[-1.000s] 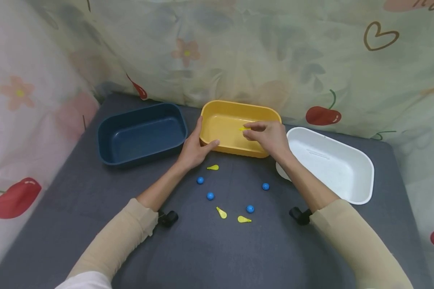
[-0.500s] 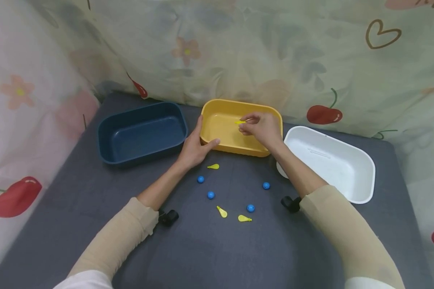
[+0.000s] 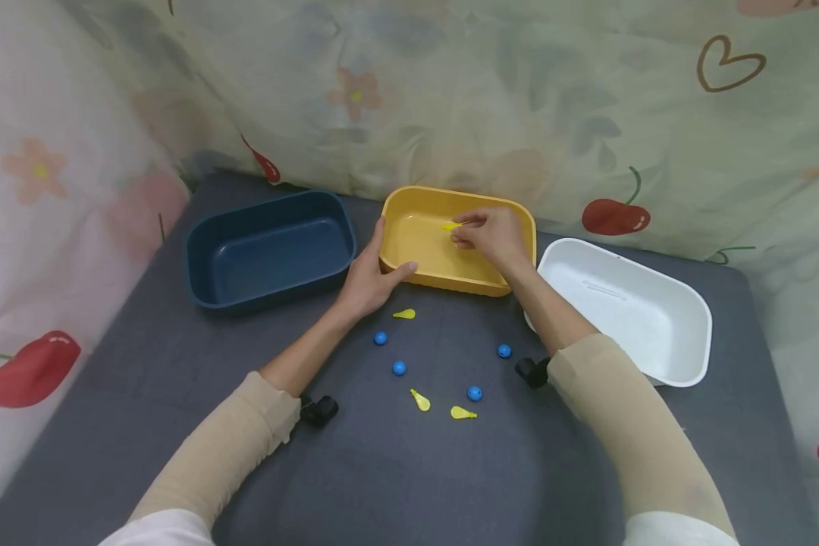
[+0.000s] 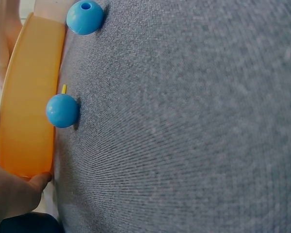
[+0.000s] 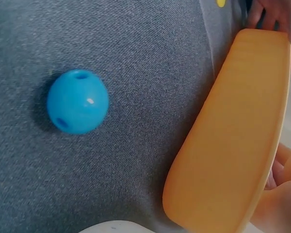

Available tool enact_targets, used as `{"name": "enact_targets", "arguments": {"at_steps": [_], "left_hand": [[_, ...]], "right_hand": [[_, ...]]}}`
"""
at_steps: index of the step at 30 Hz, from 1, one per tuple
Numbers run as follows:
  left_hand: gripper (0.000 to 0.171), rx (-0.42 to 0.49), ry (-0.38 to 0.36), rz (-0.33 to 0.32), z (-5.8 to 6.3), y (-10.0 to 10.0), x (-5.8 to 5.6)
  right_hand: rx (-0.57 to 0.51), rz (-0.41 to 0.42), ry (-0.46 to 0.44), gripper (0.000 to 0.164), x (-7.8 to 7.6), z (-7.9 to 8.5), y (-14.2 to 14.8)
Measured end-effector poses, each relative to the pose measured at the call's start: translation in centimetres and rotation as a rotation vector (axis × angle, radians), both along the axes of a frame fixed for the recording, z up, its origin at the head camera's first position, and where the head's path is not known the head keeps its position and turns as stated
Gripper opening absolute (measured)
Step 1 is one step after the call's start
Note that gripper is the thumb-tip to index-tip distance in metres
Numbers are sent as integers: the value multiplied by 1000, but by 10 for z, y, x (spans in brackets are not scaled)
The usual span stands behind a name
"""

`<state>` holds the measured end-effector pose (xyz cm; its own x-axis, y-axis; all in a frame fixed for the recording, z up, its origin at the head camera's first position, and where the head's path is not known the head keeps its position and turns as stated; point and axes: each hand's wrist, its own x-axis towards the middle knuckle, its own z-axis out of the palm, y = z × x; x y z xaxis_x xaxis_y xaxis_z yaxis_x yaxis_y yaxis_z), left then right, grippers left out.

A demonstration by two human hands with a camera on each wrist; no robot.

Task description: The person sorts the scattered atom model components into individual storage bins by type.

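My left hand (image 3: pixel 367 282) holds the left end of a yellow plastic tub (image 3: pixel 450 283), thumb at the front rim and fingers along the side. Over the inside of this tub, my right hand (image 3: pixel 495 236) pinches a small yellow piece (image 3: pixel 450 226) between thumb and fingertips. Its far end is hidden by the fingers. In front of the tub lie flat yellow bulb-shaped pieces, one (image 3: pixel 405 314) close to the left wrist and two nearer me, (image 3: pixel 420 400) among them. Several blue beads are scattered there too; one bead (image 5: pixel 77 102) shows its holes in the right wrist view.
A dark blue tub (image 3: pixel 269 292) stands to the left, close to my left hand. On the right, a white tub (image 3: pixel 655 326) sits partly behind my right forearm. Patterned cloth (image 3: pixel 450 98) hangs behind the grey table (image 3: pixel 409 485).
My right hand has moved slightly left and farther back over the yellow tub, still pinching the yellow piece. The left hand stays on the tub, and the loose pieces keep their places.
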<state>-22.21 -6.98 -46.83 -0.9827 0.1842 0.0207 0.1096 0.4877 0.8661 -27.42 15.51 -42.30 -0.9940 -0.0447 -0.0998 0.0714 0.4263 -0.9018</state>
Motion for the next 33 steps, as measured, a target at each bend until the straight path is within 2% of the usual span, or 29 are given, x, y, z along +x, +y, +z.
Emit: {"name": "enact_targets", "arguments": {"at_steps": [7,13,23,33], "left_hand": [[97,4,-4,8,0,-1,1],[96,-6,-8,10,0,0,2],[97,-9,-17,10,4,1,3],[97,-4,-9,5,4,0,3]], "right_hand": [[-27,-24,-42,20,-9,-8,-3],[31,-19,-66,21,-16,-16,-3],[19,-30,-107,22,-23,-20,-2],[91,-40,-117,19,-28,-26,1]]}}
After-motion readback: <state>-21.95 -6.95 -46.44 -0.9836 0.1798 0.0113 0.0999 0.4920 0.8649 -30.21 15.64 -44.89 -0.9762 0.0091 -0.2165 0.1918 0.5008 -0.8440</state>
